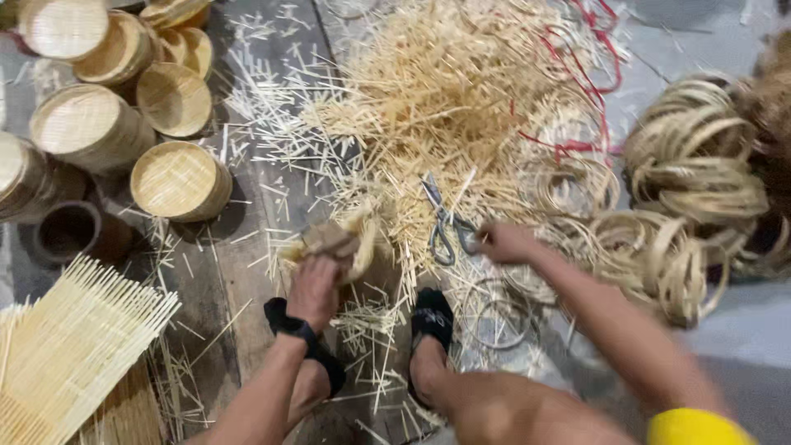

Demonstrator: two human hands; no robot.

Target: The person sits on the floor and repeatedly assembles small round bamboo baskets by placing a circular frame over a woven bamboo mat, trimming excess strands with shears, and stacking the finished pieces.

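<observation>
My left hand (pixel 315 284) grips a small woven bamboo basket (pixel 356 239) together with a brown block-like piece (pixel 327 240), low in the middle of the view above my left foot. My right hand (pixel 504 242) reaches out beside the handles of grey metal scissors (pixel 443 221) that lie on the heap of bamboo offcuts (pixel 449 91); whether the fingers touch the handles I cannot tell, as the hand is blurred. Both feet wear black sandals (pixel 432 317).
Stacks of finished round woven baskets (pixel 177 180) fill the upper left. A flat woven bamboo mat (pixel 70 346) lies at lower left. Coiled bamboo rings (pixel 692 165) pile up at right. Red strings (pixel 589 78) cross the heap. A dark round mould (pixel 72 231) sits at left.
</observation>
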